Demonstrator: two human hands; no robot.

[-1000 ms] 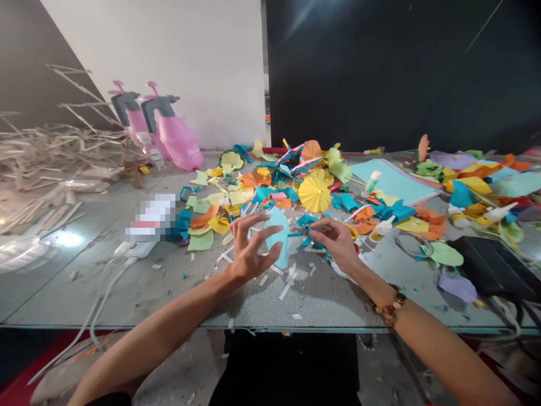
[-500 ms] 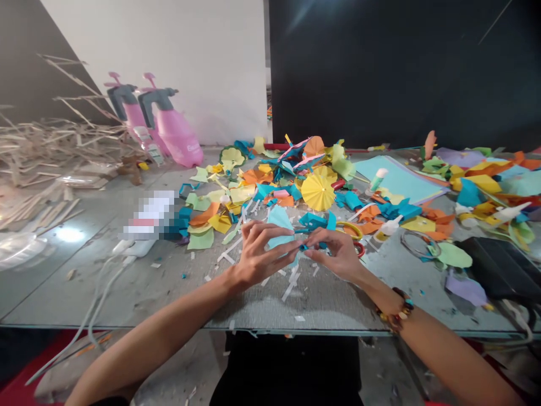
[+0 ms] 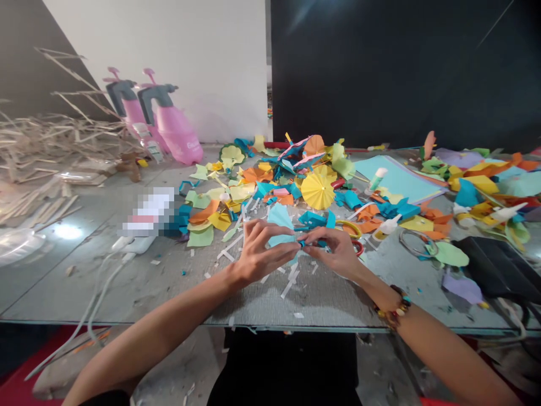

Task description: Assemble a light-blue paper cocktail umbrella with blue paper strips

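Observation:
My left hand (image 3: pixel 257 252) and my right hand (image 3: pixel 336 251) meet over the grey table (image 3: pixel 127 282), fingertips pinched together on a small dark blue paper piece (image 3: pixel 305 243). A light blue sheet of paper (image 3: pixel 279 220) is tucked under my left fingers. A bead bracelet (image 3: pixel 395 307) circles my right wrist. Behind the hands lie a yellow paper fan disc (image 3: pixel 318 191) and a heap of coloured paper scraps (image 3: pixel 262 186).
Two pink spray bottles (image 3: pixel 169 121) stand at the back left beside a pile of thin wooden sticks (image 3: pixel 42 152). A light blue paper stack (image 3: pixel 397 177), glue bottles (image 3: pixel 376 179), a black case (image 3: pixel 494 265) and white cables (image 3: pixel 105 282) also lie on the table.
My hands came together: the left closed from spread fingers onto the light blue paper, and both now pinch the small blue piece.

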